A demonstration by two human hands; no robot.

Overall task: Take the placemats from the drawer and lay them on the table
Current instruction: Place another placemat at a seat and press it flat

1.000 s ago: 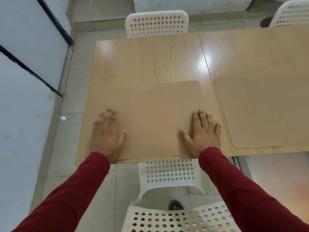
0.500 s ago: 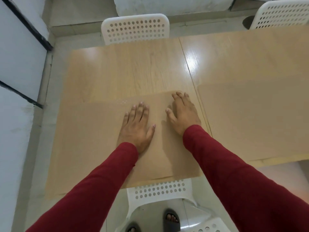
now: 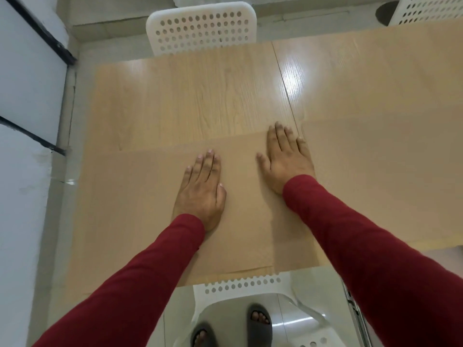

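right placemat (image 3: 380,181) cut off by right edge, outlines blurred

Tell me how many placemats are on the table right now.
2. One placemat lies under both flat hands, left hand and right hand; the second placemat lies to its right, partly out of frame.

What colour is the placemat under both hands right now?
Plain tan-brown, slightly darker than the light wood table; the placemat shows best in the head view.
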